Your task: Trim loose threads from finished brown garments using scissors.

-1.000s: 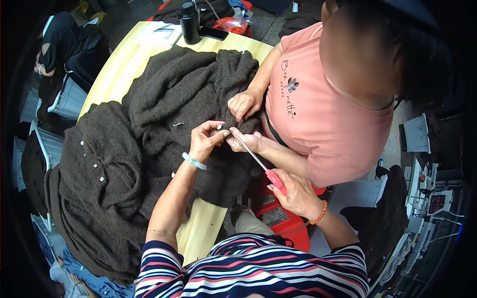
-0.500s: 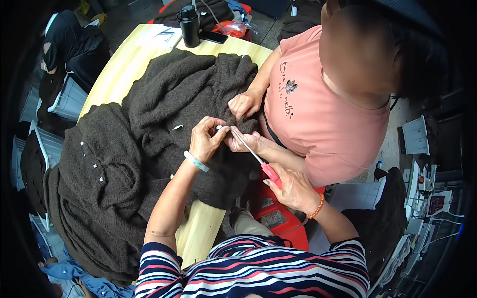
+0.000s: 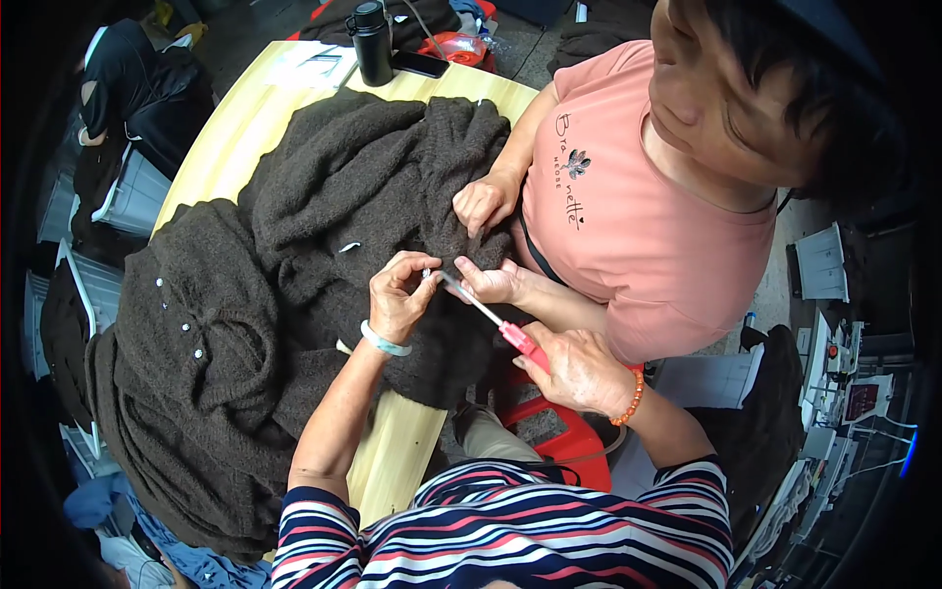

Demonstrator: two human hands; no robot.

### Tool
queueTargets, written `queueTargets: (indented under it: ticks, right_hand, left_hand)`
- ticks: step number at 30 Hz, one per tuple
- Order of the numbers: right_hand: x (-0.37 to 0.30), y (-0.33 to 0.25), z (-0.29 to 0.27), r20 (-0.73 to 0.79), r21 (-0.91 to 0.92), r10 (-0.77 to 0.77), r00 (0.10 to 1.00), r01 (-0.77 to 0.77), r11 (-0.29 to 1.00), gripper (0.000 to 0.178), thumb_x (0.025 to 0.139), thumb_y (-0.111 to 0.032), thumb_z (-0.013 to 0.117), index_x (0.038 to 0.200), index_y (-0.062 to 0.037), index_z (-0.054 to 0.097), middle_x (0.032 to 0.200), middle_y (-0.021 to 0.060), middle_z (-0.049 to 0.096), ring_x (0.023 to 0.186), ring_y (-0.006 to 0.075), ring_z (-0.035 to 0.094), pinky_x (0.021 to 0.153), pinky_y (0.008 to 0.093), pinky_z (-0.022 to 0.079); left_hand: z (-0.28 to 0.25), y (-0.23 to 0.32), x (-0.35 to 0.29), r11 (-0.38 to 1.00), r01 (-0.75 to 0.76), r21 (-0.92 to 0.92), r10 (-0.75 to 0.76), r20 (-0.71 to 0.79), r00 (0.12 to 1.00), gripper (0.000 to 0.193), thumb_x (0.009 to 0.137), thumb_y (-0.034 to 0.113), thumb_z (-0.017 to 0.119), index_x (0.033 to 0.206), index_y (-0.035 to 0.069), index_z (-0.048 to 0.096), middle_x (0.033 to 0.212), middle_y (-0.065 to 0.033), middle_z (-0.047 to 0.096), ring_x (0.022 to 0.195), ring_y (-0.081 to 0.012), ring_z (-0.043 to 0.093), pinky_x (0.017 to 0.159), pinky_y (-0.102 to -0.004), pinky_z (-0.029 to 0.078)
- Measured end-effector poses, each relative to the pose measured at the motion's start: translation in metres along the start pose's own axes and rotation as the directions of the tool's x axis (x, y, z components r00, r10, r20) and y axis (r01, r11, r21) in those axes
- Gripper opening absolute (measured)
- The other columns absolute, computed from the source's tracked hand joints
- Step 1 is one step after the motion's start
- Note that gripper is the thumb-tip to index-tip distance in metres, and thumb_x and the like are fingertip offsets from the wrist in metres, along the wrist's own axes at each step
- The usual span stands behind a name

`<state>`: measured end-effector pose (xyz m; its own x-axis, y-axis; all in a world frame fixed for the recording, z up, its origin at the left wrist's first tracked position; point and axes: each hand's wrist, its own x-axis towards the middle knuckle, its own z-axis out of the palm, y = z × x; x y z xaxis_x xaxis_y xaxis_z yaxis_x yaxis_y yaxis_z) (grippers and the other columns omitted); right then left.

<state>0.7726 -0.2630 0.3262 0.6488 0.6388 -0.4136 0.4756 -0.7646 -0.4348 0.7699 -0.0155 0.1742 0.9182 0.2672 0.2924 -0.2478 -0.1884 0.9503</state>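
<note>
My left hand (image 3: 397,299), with a pale green bangle at the wrist, is closed in a pinch on a small whitish bead (image 3: 427,273). My right hand (image 3: 579,368) grips a pink-handled tool (image 3: 520,339) with a long metal shaft, shaped like a soldering iron. Its tip is beside my left fingertips. Beneath my hands lies a dark brown knitted garment (image 3: 343,177), heaped over the table. A co-worker's hand (image 3: 486,203) presses the knit just beyond. That person's other hand (image 3: 491,282) is near the tool's tip, palm partly up.
The pale wooden table (image 3: 226,147) also bears a black flask (image 3: 371,44), a phone (image 3: 420,65) and papers (image 3: 309,64). Several white beads (image 3: 186,327) dot the garment at left. A red stool (image 3: 569,442) is below my right arm. A co-worker in pink (image 3: 677,216) is at right.
My left hand has drawn slightly left and away from the co-worker's fingers. The tool's tip has shifted left and a little down with it. The co-worker's lower hand has opened more.
</note>
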Motion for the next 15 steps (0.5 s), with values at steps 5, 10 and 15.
queueTargets:
  ticks: [5,10,15]
  right_hand:
    - [0.002,0.005,0.004,-0.018,-0.045,-0.044,0.999,0.043,0.998,0.028,0.09,-0.026,0.061,0.106,-0.0043,0.055,0.07,0.0213,0.065,0.071,0.0403,0.066,0.066,0.0523,0.051]
    - [0.0,0.009,0.004,-0.05,-0.012,-0.014,0.999,0.013,1.0,0.03,0.091,-0.026,0.06,0.112,-0.006,0.053,0.076,0.0216,0.066,0.075,0.0418,0.066,0.07,0.0531,0.051]
    - [-0.004,0.019,0.006,-0.127,0.077,0.033,0.991,-0.023,0.997,0.035,0.09,-0.027,0.062,0.118,-0.0055,0.054,0.085,0.0235,0.066,0.082,0.0445,0.064,0.072,0.0527,0.049]
  left_hand:
    - [0.0,-0.004,-0.005,0.998,0.053,-0.022,-0.053,-0.002,0.999,0.017,0.081,-0.002,0.074,0.097,0.001,0.071,0.093,-0.005,0.065,0.079,-0.0093,0.061,0.067,-0.0217,0.049]
    - [-0.006,-0.006,-0.003,0.973,0.199,-0.12,-0.189,0.09,0.978,0.021,0.081,-0.003,0.074,0.102,-0.001,0.07,0.102,-0.0049,0.062,0.094,-0.0122,0.06,0.081,-0.0224,0.048]
    - [0.008,0.018,0.025,0.969,0.166,0.182,-0.178,0.053,0.983,0.031,0.075,0.013,0.081,0.101,0.001,0.069,0.101,-0.0068,0.063,0.092,-0.0147,0.061,0.077,-0.0259,0.048]
